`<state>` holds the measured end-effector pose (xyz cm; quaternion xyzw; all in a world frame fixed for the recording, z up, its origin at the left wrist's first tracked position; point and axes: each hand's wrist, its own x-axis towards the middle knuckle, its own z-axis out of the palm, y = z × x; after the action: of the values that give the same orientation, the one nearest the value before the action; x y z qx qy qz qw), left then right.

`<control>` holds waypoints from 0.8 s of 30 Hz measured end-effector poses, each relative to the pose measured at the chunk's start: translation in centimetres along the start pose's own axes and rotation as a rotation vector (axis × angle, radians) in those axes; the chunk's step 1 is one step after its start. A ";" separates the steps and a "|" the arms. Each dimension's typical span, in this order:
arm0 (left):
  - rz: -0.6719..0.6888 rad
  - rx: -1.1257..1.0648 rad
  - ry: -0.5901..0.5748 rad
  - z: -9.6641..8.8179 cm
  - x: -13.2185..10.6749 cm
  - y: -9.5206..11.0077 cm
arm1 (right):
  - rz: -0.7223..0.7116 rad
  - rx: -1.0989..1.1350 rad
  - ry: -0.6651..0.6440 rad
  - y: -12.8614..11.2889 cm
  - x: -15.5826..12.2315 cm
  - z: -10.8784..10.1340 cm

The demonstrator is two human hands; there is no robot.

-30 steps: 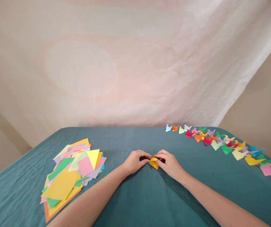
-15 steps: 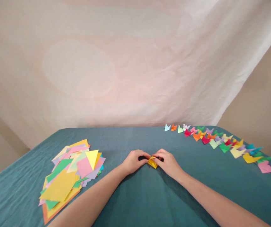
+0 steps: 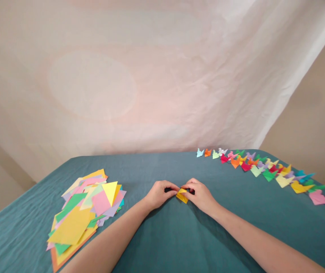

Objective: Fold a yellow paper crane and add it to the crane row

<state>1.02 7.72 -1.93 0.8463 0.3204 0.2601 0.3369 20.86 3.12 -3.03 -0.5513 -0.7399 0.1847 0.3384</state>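
While it's pinched, yellow paper [image 3: 182,197] slants nearward right.

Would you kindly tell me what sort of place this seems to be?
It looks like an indoor craft table, perhaps for paper folding: there is a loose pile of coloured paper, a group of folded paper birds, and a pale sheet hanging behind.

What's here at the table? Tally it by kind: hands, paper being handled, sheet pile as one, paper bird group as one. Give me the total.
Hands: 2, left hand and right hand
Folded yellow paper: 1
Sheet pile: 1
Paper bird group: 1
Total: 5
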 end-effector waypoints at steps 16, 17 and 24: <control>-0.039 -0.027 -0.018 -0.1 0.2 0.0 | -0.002 -0.001 0.018 0.3 0.1 0.3; -0.045 -0.024 -0.012 0.0 0.2 0.0 | -0.001 0.001 0.019 0.4 0.1 0.3; -0.081 -0.004 0.026 0.6 0.8 -0.3 | -0.003 0.015 0.024 0.5 0.1 0.4</control>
<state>1.85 8.20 -2.37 0.8284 0.3583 0.2580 0.3446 20.92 3.42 -3.61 -0.5498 -0.7352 0.1831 0.3516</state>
